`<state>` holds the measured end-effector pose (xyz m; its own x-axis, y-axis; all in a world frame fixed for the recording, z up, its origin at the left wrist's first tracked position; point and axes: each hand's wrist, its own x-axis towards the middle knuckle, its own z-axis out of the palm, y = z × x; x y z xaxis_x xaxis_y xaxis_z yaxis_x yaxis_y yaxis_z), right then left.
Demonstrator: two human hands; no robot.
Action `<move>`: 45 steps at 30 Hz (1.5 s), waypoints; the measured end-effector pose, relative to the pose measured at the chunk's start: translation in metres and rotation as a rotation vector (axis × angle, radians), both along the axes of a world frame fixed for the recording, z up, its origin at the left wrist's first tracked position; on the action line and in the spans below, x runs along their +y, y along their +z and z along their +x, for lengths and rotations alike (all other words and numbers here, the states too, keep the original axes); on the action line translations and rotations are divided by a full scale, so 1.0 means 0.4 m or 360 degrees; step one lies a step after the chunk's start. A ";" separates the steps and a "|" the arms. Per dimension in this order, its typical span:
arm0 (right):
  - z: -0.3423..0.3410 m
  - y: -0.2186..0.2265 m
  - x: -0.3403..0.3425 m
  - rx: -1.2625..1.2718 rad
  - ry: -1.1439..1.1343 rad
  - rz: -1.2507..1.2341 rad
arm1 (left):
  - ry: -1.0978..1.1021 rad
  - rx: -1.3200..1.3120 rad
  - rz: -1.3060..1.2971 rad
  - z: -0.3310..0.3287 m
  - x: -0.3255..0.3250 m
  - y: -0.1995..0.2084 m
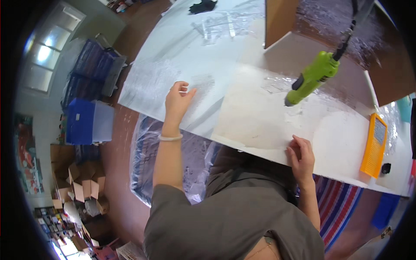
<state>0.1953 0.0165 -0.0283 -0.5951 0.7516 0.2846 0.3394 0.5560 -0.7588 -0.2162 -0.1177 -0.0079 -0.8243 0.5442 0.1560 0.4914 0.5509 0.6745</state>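
Observation:
My left hand (177, 104) hovers over the pale, plastic-covered left part of the worktable (149, 78), its fingers loosely curled and a gap showing by the thumb. Nothing shows in it. My right hand (302, 157) is at the near edge of the white board (251, 117), fingers bent and thumb apart, also with nothing visible in its grasp. Beyond it, a lime-green handheld power tool (312, 78) with a grey nose hangs nose down from a black cord.
Brown cardboard panels (281, 19) stand at the far right. An orange tray (373, 145) lies near the right edge, beside a small black object (386, 168). Below the table's left edge is a plastic-lined bin (145, 160). Blue bins (81, 121) and open cardboard boxes (82, 184) stand at left.

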 end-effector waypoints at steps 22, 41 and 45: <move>0.000 -0.001 -0.007 -0.0022 -0.0004 0.0040 | -0.0449 0.0695 0.0226 0.205 0.040 0.139; -0.029 0.003 0.004 -0.0211 -0.0063 0.0085 | -0.1457 -0.0901 0.2452 0.227 0.209 0.476; -0.070 0.011 0.001 -0.0359 -0.0030 0.0407 | -0.0198 -0.0076 0.1595 -0.098 0.577 0.318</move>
<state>0.1674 0.0170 -0.0238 -0.6511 0.6844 0.3280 0.4949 0.7105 -0.5002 -0.2555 0.1132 0.1195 -0.7880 0.2630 0.5567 0.4669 -0.3340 0.8188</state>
